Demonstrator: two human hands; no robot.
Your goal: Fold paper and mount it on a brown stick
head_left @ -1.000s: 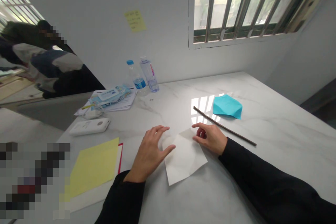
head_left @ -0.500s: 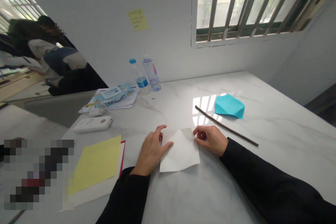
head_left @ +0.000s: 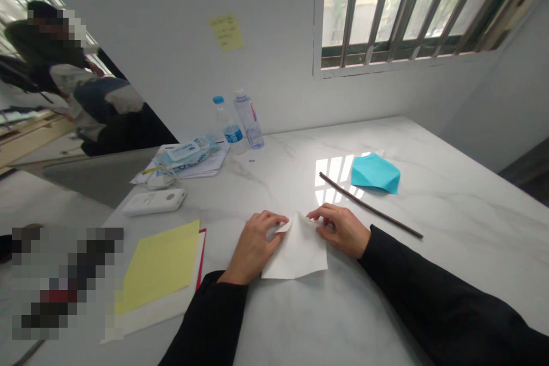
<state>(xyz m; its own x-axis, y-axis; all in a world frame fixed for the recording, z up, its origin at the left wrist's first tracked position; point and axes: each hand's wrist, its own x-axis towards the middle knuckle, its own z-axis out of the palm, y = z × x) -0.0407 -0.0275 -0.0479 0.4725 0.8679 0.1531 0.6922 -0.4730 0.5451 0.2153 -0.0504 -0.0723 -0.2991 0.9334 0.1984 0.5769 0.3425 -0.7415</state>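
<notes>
A white sheet of paper [head_left: 295,254] lies on the table in front of me, its two far corners bent inward beside a point at the top middle. My left hand [head_left: 257,243] pinches the folded far-left corner between thumb and fingers. On the other side, my right hand [head_left: 341,229] has its fingertips on the far-right corner, thumb tucked below. Beyond the right hand lies a thin brown stick [head_left: 371,206], set diagonally. Past it rests a folded turquoise paper [head_left: 375,174].
Yellow paper [head_left: 158,269] lies on white and red sheets at left. Behind it are a white power bank [head_left: 154,202], a wipes pack [head_left: 186,153] on papers, and two plastic bottles [head_left: 249,123] by the wall. A person [head_left: 81,86] sits at far left.
My left hand has closed on the far-left corner and bent it inward. My right fingers have moved slightly left, bending the far-right corner. The seated person's head has shifted left.
</notes>
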